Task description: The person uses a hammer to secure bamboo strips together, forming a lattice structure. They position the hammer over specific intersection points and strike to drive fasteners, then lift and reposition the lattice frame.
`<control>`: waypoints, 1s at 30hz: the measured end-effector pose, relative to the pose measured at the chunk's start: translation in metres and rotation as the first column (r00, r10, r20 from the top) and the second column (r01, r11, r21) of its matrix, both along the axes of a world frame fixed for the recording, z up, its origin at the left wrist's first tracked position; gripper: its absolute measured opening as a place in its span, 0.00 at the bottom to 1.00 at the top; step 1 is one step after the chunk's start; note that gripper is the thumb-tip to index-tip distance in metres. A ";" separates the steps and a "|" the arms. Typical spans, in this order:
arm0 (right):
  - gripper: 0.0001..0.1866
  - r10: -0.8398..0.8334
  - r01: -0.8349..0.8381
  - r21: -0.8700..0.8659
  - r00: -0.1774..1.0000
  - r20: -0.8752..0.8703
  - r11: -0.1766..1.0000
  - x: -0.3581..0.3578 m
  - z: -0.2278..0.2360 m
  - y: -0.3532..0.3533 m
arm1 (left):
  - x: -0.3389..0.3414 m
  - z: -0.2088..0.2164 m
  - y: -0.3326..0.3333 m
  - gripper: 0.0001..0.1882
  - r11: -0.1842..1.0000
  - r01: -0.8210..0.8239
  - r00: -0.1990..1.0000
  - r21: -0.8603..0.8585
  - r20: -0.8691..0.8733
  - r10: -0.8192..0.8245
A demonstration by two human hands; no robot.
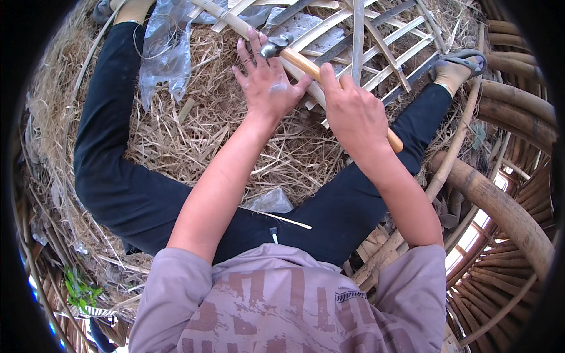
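My right hand (pixel 355 115) is wrapped round the wooden handle of a hammer (pixel 301 61). Its metal head lies right over the fingers of my left hand (pixel 268 85) and hides part of them. Spread fingers of that left hand rest against a bamboo pole (pixel 226 17), which runs slantwise beneath it along the near side of a lattice of woven bamboo strips (pixel 388 57). Whether the left fingers pinch a small thing under the hammer head is hidden.
Dry straw (pixel 176 132) covers the ground between my outstretched legs. Clear plastic sheeting (pixel 165 56) lies at the upper left. A flat grey stone (pixel 321 34) shows under the lattice. Thick bamboo poles (pixel 500 206) stand along the right, and a green plant (pixel 79 291) grows lower left.
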State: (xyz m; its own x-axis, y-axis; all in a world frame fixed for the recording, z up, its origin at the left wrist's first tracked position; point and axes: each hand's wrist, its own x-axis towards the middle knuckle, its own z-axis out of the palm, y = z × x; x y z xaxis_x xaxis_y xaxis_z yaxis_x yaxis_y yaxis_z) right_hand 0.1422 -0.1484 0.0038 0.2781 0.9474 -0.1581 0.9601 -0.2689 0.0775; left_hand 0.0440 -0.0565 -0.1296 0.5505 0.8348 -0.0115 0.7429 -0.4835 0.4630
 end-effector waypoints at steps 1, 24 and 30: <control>0.17 0.029 -0.027 0.066 0.999 -0.024 0.997 0.000 0.001 -0.001 | 0.000 -0.001 -0.001 0.68 1.000 0.005 1.000 0.024 0.009 -0.005; 0.09 0.017 0.002 0.167 0.994 -0.112 0.986 0.014 -0.027 0.000 | 0.003 0.002 -0.001 0.66 1.000 0.009 1.000 0.015 -0.029 -0.008; 0.08 0.026 0.019 0.247 0.984 -0.177 0.969 0.009 -0.013 -0.002 | 0.001 -0.003 0.004 0.70 1.000 0.021 0.999 0.009 -0.041 -0.021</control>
